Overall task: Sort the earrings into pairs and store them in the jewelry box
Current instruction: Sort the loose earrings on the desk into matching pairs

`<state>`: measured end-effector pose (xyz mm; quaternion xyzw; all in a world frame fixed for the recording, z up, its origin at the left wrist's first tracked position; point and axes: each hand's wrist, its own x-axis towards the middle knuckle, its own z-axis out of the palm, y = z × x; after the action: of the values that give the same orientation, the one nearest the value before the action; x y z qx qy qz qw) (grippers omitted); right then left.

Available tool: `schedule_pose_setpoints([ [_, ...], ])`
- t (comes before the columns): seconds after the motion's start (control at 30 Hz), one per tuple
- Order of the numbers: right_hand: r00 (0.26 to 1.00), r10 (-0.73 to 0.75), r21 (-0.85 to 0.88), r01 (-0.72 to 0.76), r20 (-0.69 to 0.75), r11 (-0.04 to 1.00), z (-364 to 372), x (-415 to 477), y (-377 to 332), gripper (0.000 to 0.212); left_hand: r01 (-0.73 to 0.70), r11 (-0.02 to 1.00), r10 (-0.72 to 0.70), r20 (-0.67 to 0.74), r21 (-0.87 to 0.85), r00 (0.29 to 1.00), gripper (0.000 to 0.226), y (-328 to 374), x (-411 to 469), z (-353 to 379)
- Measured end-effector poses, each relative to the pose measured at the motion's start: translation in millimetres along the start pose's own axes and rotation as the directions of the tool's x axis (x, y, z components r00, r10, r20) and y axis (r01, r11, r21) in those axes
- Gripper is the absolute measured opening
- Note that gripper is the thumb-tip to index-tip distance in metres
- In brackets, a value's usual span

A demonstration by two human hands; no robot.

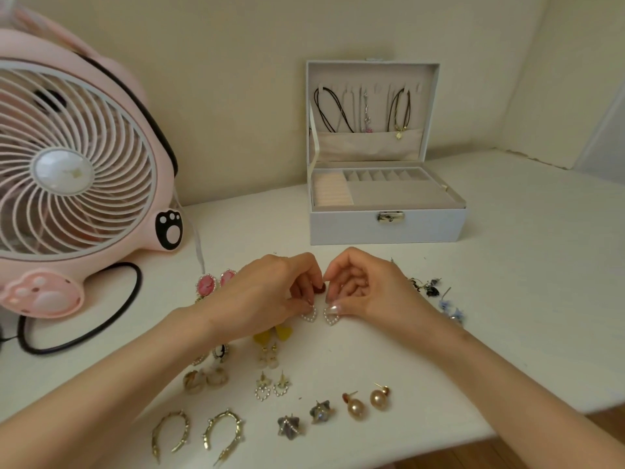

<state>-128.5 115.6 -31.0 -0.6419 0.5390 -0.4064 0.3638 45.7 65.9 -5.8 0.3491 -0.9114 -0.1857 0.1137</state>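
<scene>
At mid-frame the left hand (270,292) pinches one pearl heart earring (310,315) down at the table (507,265). The right hand (372,292) pinches the matching heart (330,316) just beside it. They look feather-light, small and easily bent, so I'd take them by the post, not the beaded loop. Round gold studs (379,400) and other pairs lie lower in the frame. Above centre the open jewelry box (385,228) shows tray compartments that seem bare, and necklaces (398,134) hang inside its lid.

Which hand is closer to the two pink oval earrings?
Left. The left hand is right beside the pink oval earrings, just to their right. The right hand is farther right, past the left hand.
</scene>
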Motion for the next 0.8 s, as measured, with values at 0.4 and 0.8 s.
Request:
schedule_pose_setpoints([
  [0.4,0.998,-0.047,-0.194,0.037,-0.047,0.98,6.3,5.3,-1.7,0.034,0.004,1.0,-0.002,-0.083,0.015,0.997,0.016,-1.9,0.5,5.6],
  [0.8,0.974,-0.14,-0.267,0.089,-0.18,0.959,-42.2,-21.4,-16.7,0.011,-0.074,0.997,0.073,-0.158,-0.001,0.985,0.011,9.5,-1.4,0.3],
])
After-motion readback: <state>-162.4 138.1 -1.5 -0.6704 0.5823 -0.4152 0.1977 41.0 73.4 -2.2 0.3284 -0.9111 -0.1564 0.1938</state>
